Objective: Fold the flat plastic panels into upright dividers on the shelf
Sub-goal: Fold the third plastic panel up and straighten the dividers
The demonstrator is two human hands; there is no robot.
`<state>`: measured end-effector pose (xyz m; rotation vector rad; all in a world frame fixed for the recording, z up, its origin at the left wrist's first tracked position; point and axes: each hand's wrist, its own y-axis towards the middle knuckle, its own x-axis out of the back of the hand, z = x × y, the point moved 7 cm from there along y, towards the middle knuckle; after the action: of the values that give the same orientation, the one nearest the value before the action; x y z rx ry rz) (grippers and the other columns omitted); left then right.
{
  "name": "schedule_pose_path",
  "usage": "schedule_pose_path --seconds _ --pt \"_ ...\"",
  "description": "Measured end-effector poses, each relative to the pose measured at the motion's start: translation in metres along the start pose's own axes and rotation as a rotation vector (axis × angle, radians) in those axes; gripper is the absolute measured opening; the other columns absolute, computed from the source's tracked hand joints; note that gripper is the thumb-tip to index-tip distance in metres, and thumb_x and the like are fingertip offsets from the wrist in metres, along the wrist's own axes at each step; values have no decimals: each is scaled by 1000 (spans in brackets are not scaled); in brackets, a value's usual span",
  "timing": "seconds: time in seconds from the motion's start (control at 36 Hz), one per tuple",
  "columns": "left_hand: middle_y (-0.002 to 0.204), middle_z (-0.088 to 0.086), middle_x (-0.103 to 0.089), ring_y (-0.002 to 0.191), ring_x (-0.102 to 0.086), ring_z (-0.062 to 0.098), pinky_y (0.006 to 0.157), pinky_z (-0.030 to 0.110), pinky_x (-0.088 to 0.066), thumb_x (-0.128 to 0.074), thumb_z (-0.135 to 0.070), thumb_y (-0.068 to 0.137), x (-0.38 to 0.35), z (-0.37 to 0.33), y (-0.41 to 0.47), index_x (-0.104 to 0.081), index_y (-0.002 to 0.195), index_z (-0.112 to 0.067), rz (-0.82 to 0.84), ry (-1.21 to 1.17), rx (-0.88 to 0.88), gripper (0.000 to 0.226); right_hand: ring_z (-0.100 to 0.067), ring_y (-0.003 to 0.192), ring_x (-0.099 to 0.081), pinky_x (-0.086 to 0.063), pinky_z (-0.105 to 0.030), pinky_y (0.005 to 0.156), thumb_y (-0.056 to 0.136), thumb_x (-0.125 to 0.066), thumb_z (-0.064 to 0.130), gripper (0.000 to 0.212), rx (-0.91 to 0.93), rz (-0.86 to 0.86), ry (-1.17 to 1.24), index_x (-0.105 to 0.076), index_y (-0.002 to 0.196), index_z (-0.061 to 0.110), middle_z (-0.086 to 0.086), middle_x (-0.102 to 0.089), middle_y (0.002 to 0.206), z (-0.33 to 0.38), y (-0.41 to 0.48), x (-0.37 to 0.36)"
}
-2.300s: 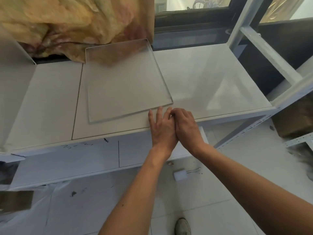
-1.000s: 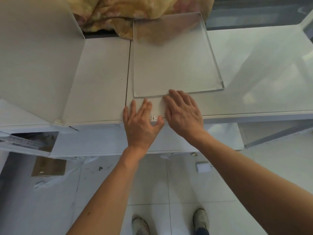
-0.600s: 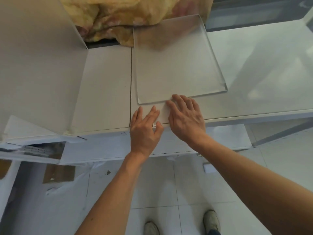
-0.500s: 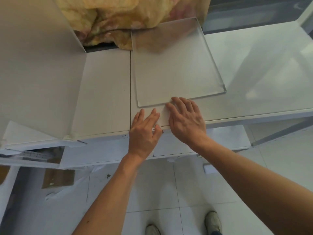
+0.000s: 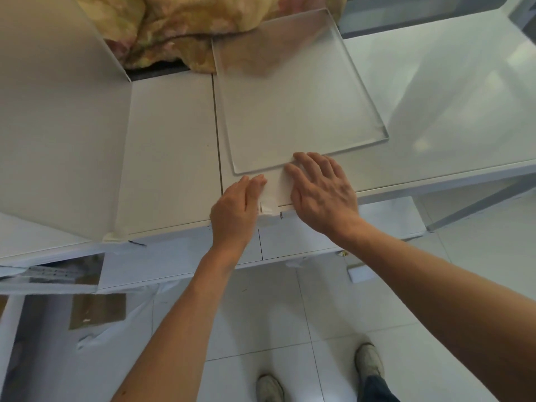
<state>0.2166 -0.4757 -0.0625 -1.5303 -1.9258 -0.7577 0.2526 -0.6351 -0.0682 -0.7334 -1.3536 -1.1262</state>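
A white flat panel (image 5: 171,146) lies on the shelf, with its left part standing upright as a divider (image 5: 58,126). To its right, past a seam, a second white panel (image 5: 277,185) lies flat with a clear plastic sheet (image 5: 295,97) on top of it. My left hand (image 5: 235,210) presses flat on this panel at the shelf's front edge, fingers together. My right hand (image 5: 322,192) lies flat beside it, fingers spread, fingertips touching the clear sheet's near edge. A small crumpled white tab (image 5: 266,211) shows at the edge between the hands.
A yellowish patterned cloth (image 5: 179,27) is bunched at the back of the shelf. The glossy white shelf top (image 5: 435,111) runs on to the right. A lower shelf (image 5: 319,239) juts out below. On the tiled floor are my shoes (image 5: 369,361) and a small white block (image 5: 359,274).
My hands have drawn slightly apart at the front edge, and my left hand's fingers have closed together. The clear sheet and the upright divider have not moved.
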Motion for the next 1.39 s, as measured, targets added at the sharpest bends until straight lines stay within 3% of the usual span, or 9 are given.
schedule_pose_path --seconds 0.11,0.19,0.81,0.94,1.06,1.14,1.19,1.25,1.39 --pt "102 -6 -70 91 -58 20 73 30 -45 -39 -35 100 1 -2 15 -65 107 -23 -77 158 -142 29 -32 129 -45 -32 -43 111 91 -35 28 43 3 -5 2 -55 127 16 -8 -50 141 0 0 0" --pt "104 -8 -68 90 -53 18 73 28 -40 -44 -28 99 -2 -1 15 -63 106 -22 -89 184 -154 21 -32 129 -44 -31 -44 111 92 -34 28 42 4 -2 5 -55 127 16 -9 -50 141 0 0 0" --pt "98 -3 -68 84 -55 26 71 37 -46 -45 -25 99 1 -14 9 -62 107 -21 -208 246 -219 19 -30 133 -42 -30 -43 113 93 -33 30 45 -6 59 -8 -52 131 17 -7 -48 145 1 1 -5" --pt "109 -2 -66 94 -54 27 77 39 -47 -40 -22 100 6 -17 9 -60 112 -19 -206 211 -213 24 -30 126 -48 -34 -42 106 91 -36 29 41 35 33 -8 -54 126 16 -6 -53 139 5 2 9" --pt "126 6 -52 114 -50 25 86 34 -46 -47 -10 94 0 -1 15 -56 120 -11 -176 97 -63 28 -34 112 -53 -34 -44 103 90 -44 28 38 71 77 -49 -51 126 18 -6 -60 124 7 21 12" --pt "123 13 -54 111 -54 30 94 37 -45 -51 -6 87 6 11 22 -54 120 -3 -174 -53 213 34 -36 146 -12 -4 -58 116 94 -37 45 56 -45 273 -46 -26 146 27 -12 -17 158 -9 29 1" --pt "98 13 -59 86 -56 30 77 35 -48 -54 -8 81 10 15 28 -53 102 -2 -159 -261 426 21 -37 148 6 3 -62 115 96 -25 53 61 -155 416 -3 -9 150 30 -12 4 161 -16 24 -12" --pt "82 19 -50 65 -47 20 70 31 -51 -61 -9 77 14 18 38 -52 85 -4 -162 -559 575 13 -38 147 6 2 -63 115 96 -21 55 62 -149 439 -11 -5 151 30 -14 4 161 -14 19 -17" --pt "90 11 -51 61 -47 13 43 15 -44 -71 -3 80 21 26 47 -60 96 0 -209 -1046 847 20 -36 148 -8 -9 -59 116 96 -27 57 62 -112 429 -19 -11 151 32 -12 -8 161 -10 20 2"
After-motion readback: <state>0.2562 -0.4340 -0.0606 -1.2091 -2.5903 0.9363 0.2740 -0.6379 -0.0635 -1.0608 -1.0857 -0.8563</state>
